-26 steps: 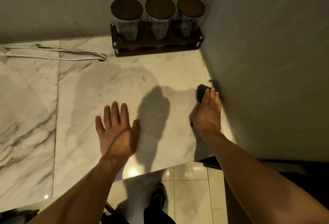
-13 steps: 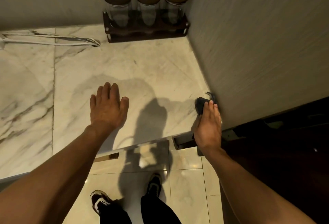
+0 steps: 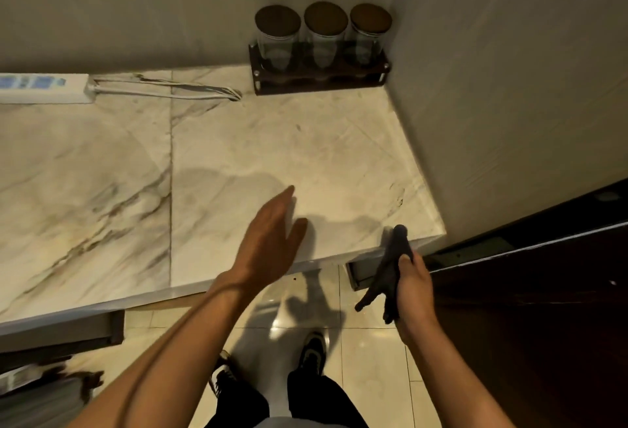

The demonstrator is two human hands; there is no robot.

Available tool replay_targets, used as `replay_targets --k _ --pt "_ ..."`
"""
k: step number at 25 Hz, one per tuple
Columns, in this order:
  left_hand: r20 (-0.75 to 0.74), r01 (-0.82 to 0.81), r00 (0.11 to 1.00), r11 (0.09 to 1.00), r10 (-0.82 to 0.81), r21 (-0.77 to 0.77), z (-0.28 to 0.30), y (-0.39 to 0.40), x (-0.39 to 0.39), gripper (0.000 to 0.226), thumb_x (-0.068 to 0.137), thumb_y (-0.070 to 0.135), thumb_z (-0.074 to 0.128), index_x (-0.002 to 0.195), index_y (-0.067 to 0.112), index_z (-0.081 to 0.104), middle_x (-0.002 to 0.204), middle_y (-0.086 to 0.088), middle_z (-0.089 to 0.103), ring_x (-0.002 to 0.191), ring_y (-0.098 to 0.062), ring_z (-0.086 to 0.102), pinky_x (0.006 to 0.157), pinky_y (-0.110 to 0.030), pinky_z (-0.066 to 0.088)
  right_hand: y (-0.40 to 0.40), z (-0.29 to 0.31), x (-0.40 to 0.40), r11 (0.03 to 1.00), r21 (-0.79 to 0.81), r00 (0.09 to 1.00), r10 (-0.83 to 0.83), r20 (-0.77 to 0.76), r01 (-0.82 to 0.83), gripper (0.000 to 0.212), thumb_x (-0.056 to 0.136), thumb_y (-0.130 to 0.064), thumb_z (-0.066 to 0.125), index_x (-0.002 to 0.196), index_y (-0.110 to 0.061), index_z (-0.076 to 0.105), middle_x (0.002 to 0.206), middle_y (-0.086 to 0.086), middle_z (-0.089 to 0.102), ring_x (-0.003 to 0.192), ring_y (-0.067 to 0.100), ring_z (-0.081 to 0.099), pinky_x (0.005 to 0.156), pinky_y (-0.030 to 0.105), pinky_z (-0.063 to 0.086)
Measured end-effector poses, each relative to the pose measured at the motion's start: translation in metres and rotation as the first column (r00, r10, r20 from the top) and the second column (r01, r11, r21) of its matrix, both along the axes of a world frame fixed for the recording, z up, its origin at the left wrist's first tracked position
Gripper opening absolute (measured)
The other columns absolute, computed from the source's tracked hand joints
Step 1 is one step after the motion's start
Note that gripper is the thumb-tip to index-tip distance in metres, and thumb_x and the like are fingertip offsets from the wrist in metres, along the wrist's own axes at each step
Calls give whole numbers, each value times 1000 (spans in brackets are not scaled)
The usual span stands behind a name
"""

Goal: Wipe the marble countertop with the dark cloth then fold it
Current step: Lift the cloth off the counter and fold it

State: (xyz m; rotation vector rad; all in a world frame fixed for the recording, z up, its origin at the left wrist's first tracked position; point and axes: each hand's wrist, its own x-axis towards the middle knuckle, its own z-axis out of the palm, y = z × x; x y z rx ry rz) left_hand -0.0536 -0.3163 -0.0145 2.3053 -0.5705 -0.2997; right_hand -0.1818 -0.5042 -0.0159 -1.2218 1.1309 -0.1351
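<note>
The dark cloth (image 3: 390,268) hangs bunched from my right hand (image 3: 414,286), which grips it just off the front right corner of the marble countertop (image 3: 238,142), over the floor. The cloth's top end rises near the counter edge and its lower ends dangle. My left hand (image 3: 268,240) is lifted edge-on above the counter's front edge, fingers straight and together, holding nothing.
Three lidded glass jars in a dark wooden rack (image 3: 319,77) stand in the back right corner against the wall. A white power strip (image 3: 44,87) with its cable (image 3: 170,91) lies at the back left. A dark door (image 3: 526,291) is to the right, tiled floor below.
My right hand has pulled the cloth off the counter's right edge and now holds it hanging over the floor. My left hand lifted from flat on the marble and turned on edge.
</note>
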Motion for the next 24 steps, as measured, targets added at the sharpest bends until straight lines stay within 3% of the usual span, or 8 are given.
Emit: replay_targets --k 3,5,7,9,12,16,20,24 --pt "-309 8 950 996 -35 -90 16 10 -14 56 94 42 49 145 22 36 145 1 47 128 -15 47 105 -30 38 33 20 -4 883 469 999 -37 13 27 28 96 -22 48 115 -9 65 96 16 73 77 28 70 66 35 54" --pt "-524 -5 850 993 -58 -118 28 24 -10 50 94 43 50 140 25 44 141 2 52 120 -11 52 101 -29 41 54 33 -1 754 654 998 50 23 -53 30 87 -25 56 98 -1 70 85 19 73 67 30 70 57 32 57" --pt "-633 13 771 995 -75 -101 37 42 -2 45 94 43 51 132 21 54 131 1 59 113 -11 57 102 -33 43 71 41 8 668 730 989 117 90 -146 34 78 -25 61 93 3 72 84 21 72 68 33 70 61 34 57" --pt "-693 10 720 999 -37 -43 45 61 6 42 92 44 53 118 12 64 116 -8 67 106 -20 62 100 -41 46 86 47 18 613 765 980 154 128 -197 40 79 -29 62 104 1 71 90 22 71 76 34 69 70 37 56" --pt "-786 -113 617 993 35 -45 58 89 10 42 90 38 60 108 0 65 102 -16 67 92 -23 60 92 -38 48 107 54 32 531 803 961 202 189 -270 50 86 -37 61 124 -5 62 109 20 68 96 34 65 90 41 50" --pt "-741 -276 669 944 55 -179 66 120 11 21 77 35 70 70 16 66 71 -3 59 72 -19 52 71 -36 40 126 57 45 417 837 928 261 265 -356 64 83 -48 67 130 -5 57 127 22 58 117 35 54 112 43 29" --pt "-825 -566 559 765 82 -308 60 147 7 24 84 33 68 87 11 59 82 -12 61 78 -22 58 67 -32 48 136 52 42 449 814 928 230 294 -369 66 88 -53 50 133 -4 54 136 24 53 125 38 51 109 48 33" --pt "-878 -682 464 681 120 -267 51 162 -2 17 91 23 61 98 7 59 92 -15 68 86 -26 65 72 -36 55 141 39 45 614 666 901 362 238 -422 62 70 -25 82 124 -6 58 118 22 66 106 36 65 78 49 57"
